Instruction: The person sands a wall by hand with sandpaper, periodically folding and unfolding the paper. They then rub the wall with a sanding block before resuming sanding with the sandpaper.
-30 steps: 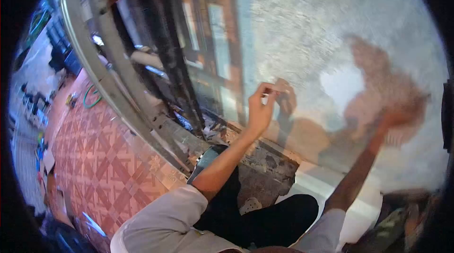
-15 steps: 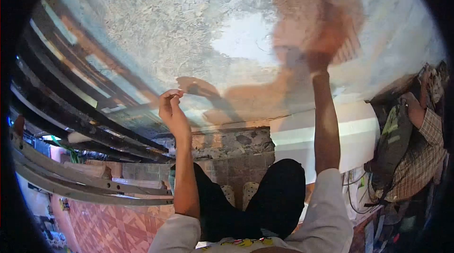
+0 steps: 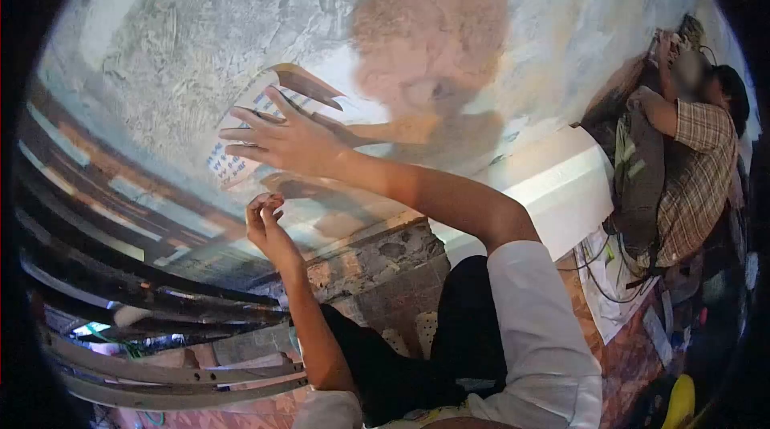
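Observation:
My right hand [image 3: 293, 139] lies flat with fingers spread over a sheet of sandpaper [image 3: 227, 166], pressing it to the rough plastered wall [image 3: 184, 44]. The sheet's pale back carries blue print, and its upper edge curls away to show a brown side. Below it, near the wall, my left hand [image 3: 266, 224] is raised with fingers curled toward the thumb. Whatever those fingertips may pinch is too small to make out. A head-shaped shadow falls on the wall to the right of the sheet.
Dark slats [image 3: 144, 269] run along the left. A white panel [image 3: 561, 180] leans at the wall's foot on the right. Beyond it a person in a checked shirt [image 3: 698, 180] crouches by the wall. Cables and papers [image 3: 613, 289] lie on the tiled floor.
My right hand has swept left and down across the wall, and the sandpaper now shows under it. My left hand stays curled. The view has swung right, bringing more of the other person in.

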Demonstrator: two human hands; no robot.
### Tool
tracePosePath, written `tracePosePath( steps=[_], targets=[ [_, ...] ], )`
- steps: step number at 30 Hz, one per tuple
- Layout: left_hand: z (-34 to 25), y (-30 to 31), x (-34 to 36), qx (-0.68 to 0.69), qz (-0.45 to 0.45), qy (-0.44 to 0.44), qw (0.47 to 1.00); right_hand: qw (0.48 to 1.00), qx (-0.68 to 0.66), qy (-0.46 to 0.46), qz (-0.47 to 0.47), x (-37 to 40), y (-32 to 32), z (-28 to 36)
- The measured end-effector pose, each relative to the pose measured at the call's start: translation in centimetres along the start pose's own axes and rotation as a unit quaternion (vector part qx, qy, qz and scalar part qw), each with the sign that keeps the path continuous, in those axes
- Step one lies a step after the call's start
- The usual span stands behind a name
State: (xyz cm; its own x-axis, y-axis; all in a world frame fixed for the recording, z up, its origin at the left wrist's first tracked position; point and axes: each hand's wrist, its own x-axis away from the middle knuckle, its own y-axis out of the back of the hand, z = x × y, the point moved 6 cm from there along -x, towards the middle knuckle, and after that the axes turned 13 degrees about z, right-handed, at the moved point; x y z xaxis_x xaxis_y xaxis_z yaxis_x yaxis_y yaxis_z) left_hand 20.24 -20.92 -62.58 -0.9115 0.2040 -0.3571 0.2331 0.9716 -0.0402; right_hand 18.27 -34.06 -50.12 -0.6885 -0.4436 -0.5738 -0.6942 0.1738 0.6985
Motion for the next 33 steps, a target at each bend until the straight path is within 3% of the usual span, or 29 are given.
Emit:
tracePosePath(
  steps=[2, 4, 5, 6, 7, 8, 9, 11, 12, 14, 16, 17, 18, 19, 21, 23, 26, 27, 30, 31, 33],
  targets=[
    [-0.8, 0.3, 0.3, -0.007, -0.001, -0.002, 1.0, 0.989, 0.143, 0.046, -0.016, 1.2, 1.2, -1.6],
    [-0.8, 1.0, 0.4, -0.022, -0.008, -0.008, 1.0, 0.997, 0.045, -0.018, -0.057, 2.4, 0.8, -6.7],
    [-0.4, 1.6, 0.4, -0.019, -0.011, -0.011, 1.0, 0.984, 0.126, -0.098, -0.085, 3.7, 3.3, -9.6],
    [0.1, 2.0, 0.4, -0.025, -0.011, -0.011, 1.0, 0.972, 0.042, -0.226, 0.035, 5.4, 3.4, -13.7],
    [0.3, 2.0, 0.3, -0.029, -0.011, -0.011, 0.999, 0.936, 0.026, -0.348, 0.051, 7.8, 5.7, -17.3],
    [0.0, 1.8, 0.4, -0.022, -0.016, -0.003, 1.0, 0.919, -0.025, -0.371, -0.134, 11.0, 6.3, -20.6],
    [0.2, 1.7, 0.5, -0.021, -0.015, -0.006, 1.0, 0.867, 0.04, -0.435, -0.239, 14.5, 5.7, -23.9],
    [0.5, 1.5, 0.3, -0.018, -0.001, -0.014, 1.0, 0.758, 0.042, -0.473, -0.447, 19.4, 8.2, -25.7],
    [0.3, 1.3, 0.5, -0.019, -0.004, -0.02, 1.0, 0.757, 0.045, -0.472, -0.45, 19.5, 7.6, -25.8],
    [0.5, 1.3, 0.2, -0.011, -0.001, -0.028, 1.0, 0.764, 0.037, -0.539, -0.353, 18.4, 5.6, -26.6],
    [1.3, 0.9, 0.1, -0.007, -0.003, -0.032, 0.999, 0.787, -0.009, -0.534, -0.309, 14.7, 6.4, -25.0],
    [1.7, 0.3, -0.1, -0.004, 0.001, -0.034, 0.999, 0.825, 0.104, -0.454, -0.321, 10.8, 7.6, -22.3],
    [2.2, -0.1, -0.2, 0.0, 0.001, -0.039, 0.999, 0.848, -0.015, -0.49, -0.2, 7.2, 7.3, -20.0],
    [2.4, -0.3, -0.2, 0.003, 0.001, -0.043, 0.999, 0.895, 0.048, -0.348, -0.275, 4.5, 7.9, -15.8],
    [1.9, -1.2, 0.0, -0.011, 0.014, -0.052, 0.999, 0.961, 0.062, -0.215, -0.16, 1.1, 7.1, -10.9],
    [1.1, -2.0, 0.2, -0.021, 0.029, -0.063, 0.997, 0.985, -0.007, -0.132, -0.107, 0.0, 6.8, -7.5],
    [-0.3, -2.4, 0.7, -0.008, 0.049, -0.061, 0.997, 0.985, -0.002, -0.11, -0.134, 0.6, 6.3, -8.2],
    [-0.7, -2.4, 0.9, -0.002, 0.054, -0.06, 0.997, 0.985, 0.004, -0.112, -0.13, 1.0, 6.3, -8.9],
    [-1.7, -1.7, 1.3, -0.018, 0.054, -0.089, 0.994, 0.947, 0.04, -0.277, -0.156, 3.1, 7.3, -12.5],
    [-1.5, -1.7, 1.3, -0.013, 0.057, -0.09, 0.994, 0.947, 0.045, -0.277, -0.155, 3.1, 7.6, -13.2],
    [-1.4, -1.6, 1.2, 0.01, 0.048, -0.085, 0.995, 0.831, -0.054, -0.462, -0.305, 5.6, 8.9, -15.8]
  ],
)
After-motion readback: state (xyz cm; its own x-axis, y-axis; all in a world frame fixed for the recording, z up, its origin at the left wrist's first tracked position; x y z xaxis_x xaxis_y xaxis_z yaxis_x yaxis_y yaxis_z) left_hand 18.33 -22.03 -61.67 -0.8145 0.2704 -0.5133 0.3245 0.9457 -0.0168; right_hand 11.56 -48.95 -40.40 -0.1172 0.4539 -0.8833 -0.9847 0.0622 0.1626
